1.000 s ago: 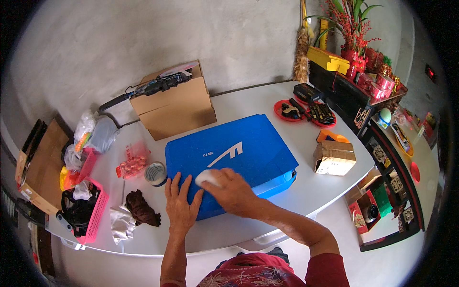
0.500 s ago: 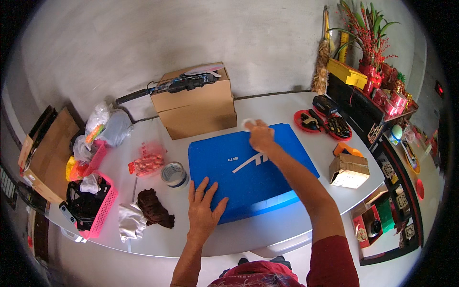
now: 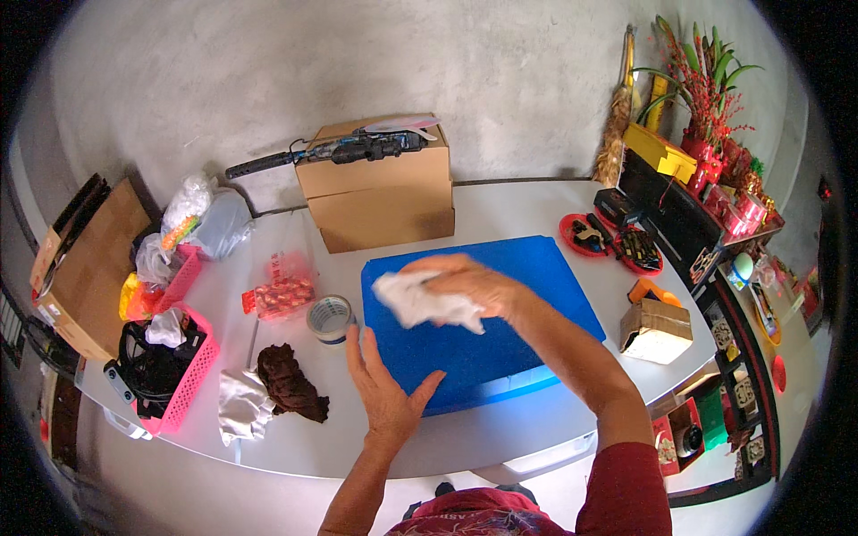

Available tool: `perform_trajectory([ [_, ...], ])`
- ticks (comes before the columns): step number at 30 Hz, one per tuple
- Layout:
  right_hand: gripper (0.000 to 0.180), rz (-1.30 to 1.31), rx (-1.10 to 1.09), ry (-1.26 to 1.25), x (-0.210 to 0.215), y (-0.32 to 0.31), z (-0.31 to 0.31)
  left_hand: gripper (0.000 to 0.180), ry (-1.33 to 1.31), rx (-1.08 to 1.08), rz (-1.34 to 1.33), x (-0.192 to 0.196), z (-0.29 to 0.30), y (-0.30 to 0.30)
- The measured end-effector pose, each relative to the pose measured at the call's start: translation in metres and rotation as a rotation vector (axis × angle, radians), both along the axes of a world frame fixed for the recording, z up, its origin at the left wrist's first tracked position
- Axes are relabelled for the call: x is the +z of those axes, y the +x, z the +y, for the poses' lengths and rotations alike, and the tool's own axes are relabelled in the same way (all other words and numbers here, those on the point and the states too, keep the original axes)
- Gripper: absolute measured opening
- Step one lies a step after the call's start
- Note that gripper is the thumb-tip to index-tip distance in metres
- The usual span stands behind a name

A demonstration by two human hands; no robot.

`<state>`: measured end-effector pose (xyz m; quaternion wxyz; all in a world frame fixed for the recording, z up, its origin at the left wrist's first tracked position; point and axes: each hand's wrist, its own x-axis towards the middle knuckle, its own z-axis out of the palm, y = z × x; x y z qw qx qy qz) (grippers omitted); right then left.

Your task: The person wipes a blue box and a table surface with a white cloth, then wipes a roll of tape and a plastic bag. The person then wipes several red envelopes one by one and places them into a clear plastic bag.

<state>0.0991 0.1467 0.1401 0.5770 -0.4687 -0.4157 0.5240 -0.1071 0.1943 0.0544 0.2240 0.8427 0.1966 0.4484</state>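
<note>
The right hand clamps a white cloth on the blue case, seemingly flat; the left hand lies spread at its left edge, just beside the tape roll.

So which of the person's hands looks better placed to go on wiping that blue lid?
Probably the right hand: it grips the white cloth on the blue lid. The left hand lies flat with fingers spread at the lid's near left edge, seemingly steadying it.
</note>
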Motion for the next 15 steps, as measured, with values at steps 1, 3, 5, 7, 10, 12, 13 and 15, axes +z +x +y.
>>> perform_trajectory([
  [1,0.046,0.11,-0.133,-0.002,0.0,0.012,-0.015,0.111,-0.024,-0.022,0.024,0.001,-0.001,0.002],
  [3,0.044,0.22,-0.139,0.043,-0.007,0.037,-0.025,0.108,-0.07,-0.055,0.073,0.003,-0.002,0.005],
  [5,0.043,0.244,-0.164,0.064,-0.009,0.042,-0.034,0.104,-0.137,-0.078,0.074,0.003,-0.002,0.005],
  [7,0.042,0.295,-0.166,0.084,-0.009,0.041,-0.036,0.102,-0.139,-0.068,0.102,0.006,-0.001,0.002],
  [10,0.043,0.252,-0.234,0.07,-0.01,0.041,-0.036,0.099,-0.119,-0.067,0.079,0.004,-0.001,0.002],
  [12,0.044,0.024,-0.38,0.017,-0.007,0.034,-0.036,0.096,-0.111,-0.078,0.07,0.005,-0.001,0.002],
  [13,0.043,-0.361,-0.445,0.037,-0.019,0.04,-0.036,0.094,-0.111,-0.095,0.068,0.005,-0.004,0.004],
  [15,0.041,-1.135,-0.539,0.068,-0.054,0.052,-0.032,0.091,-0.121,-0.099,0.077,0.002,-0.004,0.008],
])
